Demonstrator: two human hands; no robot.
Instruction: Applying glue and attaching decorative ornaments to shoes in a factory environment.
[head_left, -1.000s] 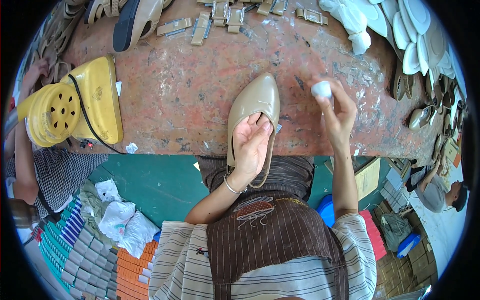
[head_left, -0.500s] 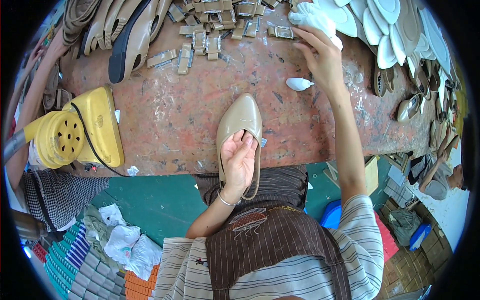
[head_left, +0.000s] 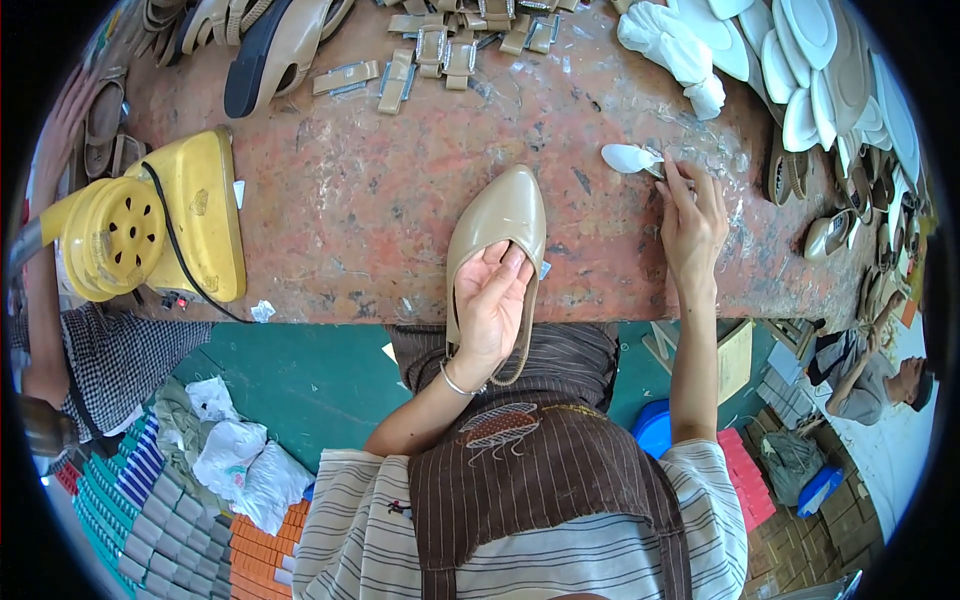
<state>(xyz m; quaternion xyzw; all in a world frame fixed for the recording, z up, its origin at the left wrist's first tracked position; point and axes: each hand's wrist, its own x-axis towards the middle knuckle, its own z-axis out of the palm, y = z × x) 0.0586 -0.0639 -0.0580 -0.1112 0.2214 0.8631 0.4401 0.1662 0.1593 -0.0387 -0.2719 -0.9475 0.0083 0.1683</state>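
My left hand (head_left: pixel 490 300) holds a beige pointed slingback shoe (head_left: pixel 510 205), its fingers inside the opening and its toe pointing away from me. My right hand (head_left: pixel 695 225) is over the bench to the right, thumb and fingers pinched on a small beige bow with a buckle (head_left: pixel 655 171), seen mostly edge-on. Just beyond that bow lies a small white squeeze bottle (head_left: pixel 627 157) with a narrow tip. More beige buckled bows (head_left: pixel 432 50) are heaped at the far middle of the bench.
A yellow machine or lamp base (head_left: pixel 190 215) with a black cord stands at left. Beige shoes (head_left: pixel 270 60) lie at the far left, a crumpled white bag (head_left: pixel 665 45) and white insoles (head_left: pixel 800 95) at the far right. Co-workers are at both sides, one's hand (head_left: pixel 65 125) at left.
My right hand has drawn back toward me from the far bows, with one bow now in its fingers. My left hand keeps hold of the shoe. The whole view has shifted slightly.
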